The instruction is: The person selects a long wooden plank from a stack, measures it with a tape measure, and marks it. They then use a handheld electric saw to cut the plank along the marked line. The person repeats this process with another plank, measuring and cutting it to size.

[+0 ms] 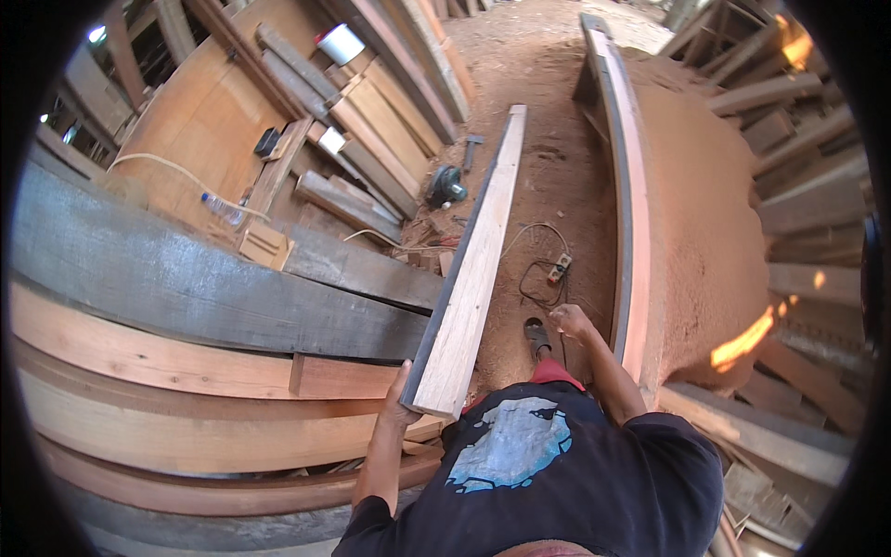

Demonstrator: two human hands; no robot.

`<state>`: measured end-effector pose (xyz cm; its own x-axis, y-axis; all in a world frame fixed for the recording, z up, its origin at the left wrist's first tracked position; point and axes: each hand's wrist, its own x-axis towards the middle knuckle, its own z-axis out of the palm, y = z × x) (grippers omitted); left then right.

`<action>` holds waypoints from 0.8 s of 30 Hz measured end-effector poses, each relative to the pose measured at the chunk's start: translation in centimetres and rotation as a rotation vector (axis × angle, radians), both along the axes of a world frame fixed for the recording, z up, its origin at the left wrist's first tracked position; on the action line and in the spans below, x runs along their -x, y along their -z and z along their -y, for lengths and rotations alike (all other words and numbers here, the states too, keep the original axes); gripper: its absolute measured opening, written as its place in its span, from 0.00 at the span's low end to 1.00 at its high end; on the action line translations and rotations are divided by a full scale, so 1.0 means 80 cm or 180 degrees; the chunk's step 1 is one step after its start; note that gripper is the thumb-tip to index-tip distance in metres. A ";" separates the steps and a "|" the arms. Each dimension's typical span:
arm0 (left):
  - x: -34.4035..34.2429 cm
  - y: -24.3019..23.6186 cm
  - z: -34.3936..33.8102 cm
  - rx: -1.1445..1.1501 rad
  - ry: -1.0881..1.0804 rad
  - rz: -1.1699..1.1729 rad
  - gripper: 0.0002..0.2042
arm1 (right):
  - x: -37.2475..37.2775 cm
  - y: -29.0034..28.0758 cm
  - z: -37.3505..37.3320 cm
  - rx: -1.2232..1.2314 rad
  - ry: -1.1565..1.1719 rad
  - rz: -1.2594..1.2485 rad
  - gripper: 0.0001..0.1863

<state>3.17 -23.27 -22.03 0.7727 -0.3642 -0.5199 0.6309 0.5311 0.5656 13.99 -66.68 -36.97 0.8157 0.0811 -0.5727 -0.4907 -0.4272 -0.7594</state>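
A long wooden plank [469, 302], pale on its upper face and dark along its left edge, stretches away from me. My left hand [401, 397] is closed on its near end, the thumb lying along the dark edge and the other fingers hidden underneath. My right hand [573, 322] hangs apart from the plank, on its right side, with curled fingers. Whether anything is inside that hand cannot be seen. Beyond it on the ground lies a power strip [559, 268] with a dark cable.
Stacked boards [204, 357] fill the left. A long beam [631, 223] runs along my right, beside a sawdust heap [701, 213]. On the ground past the plank's left edge are a green power tool [446, 187] and a hammer [471, 151]. A plastic bottle [223, 209] lies farther left.
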 end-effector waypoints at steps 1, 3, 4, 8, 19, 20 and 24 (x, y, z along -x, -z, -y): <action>0.001 0.004 -0.014 -0.0114 0.0083 0.0055 0.35 | -0.018 0.002 -0.009 -0.0088 -0.0019 -0.0074 0.15; -0.003 0.006 -0.037 -0.0148 0.0422 -0.0088 0.34 | -0.052 0.008 -0.012 -0.0239 -0.0005 -0.0202 0.14; 0.003 0.017 -0.054 -0.0359 0.0577 -0.0286 0.34 | -0.074 0.008 -0.019 -0.0253 0.0008 -0.0298 0.14; 0.023 0.028 -0.034 -0.0733 0.0538 -0.0853 0.36 | -0.155 0.010 -0.019 -0.0444 0.0053 -0.0626 0.14; 0.096 0.084 0.088 -0.2163 0.0812 -0.0892 0.34 | -0.321 0.181 0.003 -0.0912 0.1207 -0.1470 0.31; 0.069 0.050 0.103 -0.2347 0.1135 -0.0955 0.35 | -0.327 0.182 -0.001 -0.0911 0.1302 -0.1549 0.34; 0.082 0.037 0.127 -0.3343 0.1718 -0.0795 0.37 | -0.333 0.198 -0.032 -0.1308 0.1727 -0.1527 0.46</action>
